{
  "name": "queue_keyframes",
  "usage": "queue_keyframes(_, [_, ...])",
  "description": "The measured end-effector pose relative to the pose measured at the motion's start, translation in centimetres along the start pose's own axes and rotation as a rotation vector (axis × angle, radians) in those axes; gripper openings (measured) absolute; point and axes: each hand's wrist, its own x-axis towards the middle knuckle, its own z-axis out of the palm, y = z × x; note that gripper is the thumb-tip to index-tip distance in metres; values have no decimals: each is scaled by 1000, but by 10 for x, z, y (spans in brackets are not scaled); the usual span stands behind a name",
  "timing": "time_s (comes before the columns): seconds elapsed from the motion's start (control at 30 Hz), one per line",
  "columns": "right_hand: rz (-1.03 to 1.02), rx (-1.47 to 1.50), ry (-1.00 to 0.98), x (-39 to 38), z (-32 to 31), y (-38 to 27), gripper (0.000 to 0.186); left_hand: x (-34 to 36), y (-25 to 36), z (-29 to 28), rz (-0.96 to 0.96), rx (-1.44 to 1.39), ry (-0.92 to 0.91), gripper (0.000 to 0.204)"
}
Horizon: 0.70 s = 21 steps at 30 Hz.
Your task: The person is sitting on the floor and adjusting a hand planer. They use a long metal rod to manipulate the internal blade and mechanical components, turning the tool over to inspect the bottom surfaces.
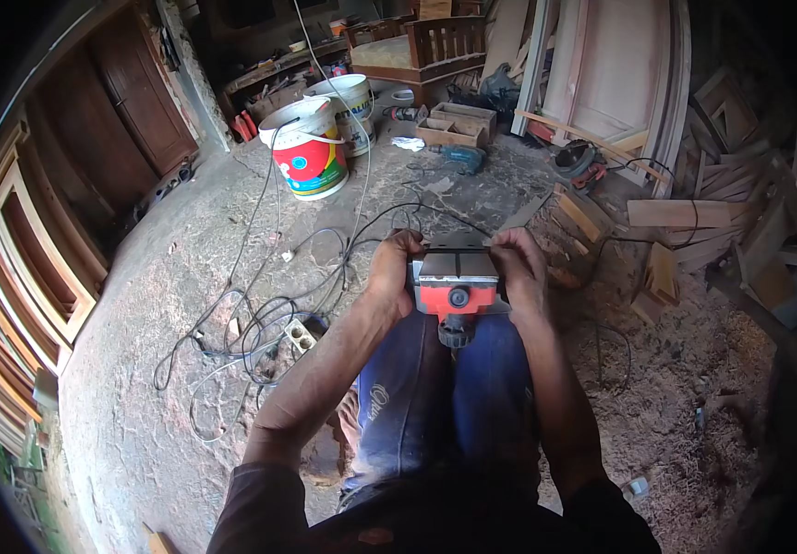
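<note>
An electric hand planer (pixel 458 297) with a red body is gripped between my two hands above my knees. Its flat metal sole (pixel 457 265) faces up toward me, and a black knob (pixel 456 331) points at my lap. Around its left side my left hand (pixel 391 274) is closed, thumb near the far edge. My right hand (pixel 520 274) closes on the opposite side, fingers at the far corner. The undersides of both hands and part of the planer's far end are hidden.
Tangled cables (pixel 265 319) and a socket strip (pixel 300 335) lie on the dusty floor at left. Ahead stand paint buckets (pixel 304 152), a blue power drill (pixel 458 159) and a wooden box (pixel 458 125). Wood offcuts (pixel 680 213) pile up on the right; frames (pixel 34 245) lean at far left.
</note>
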Motion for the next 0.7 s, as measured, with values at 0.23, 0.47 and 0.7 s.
queue_keyframes(0.23, [6, 31, -8, 0, -3, 0, 6, -6, -3, 6, 24, 6, 66, 19])
queue_keyframes(0.47, [-3, 60, -14, -3, 2, -6, 6, -8, -1, 3, 29, 15, 54, 24])
queue_keyframes(0.7, [26, 61, -23, -6, 6, -15, 7, -4, -3, 1, 23, 2, 42, 25])
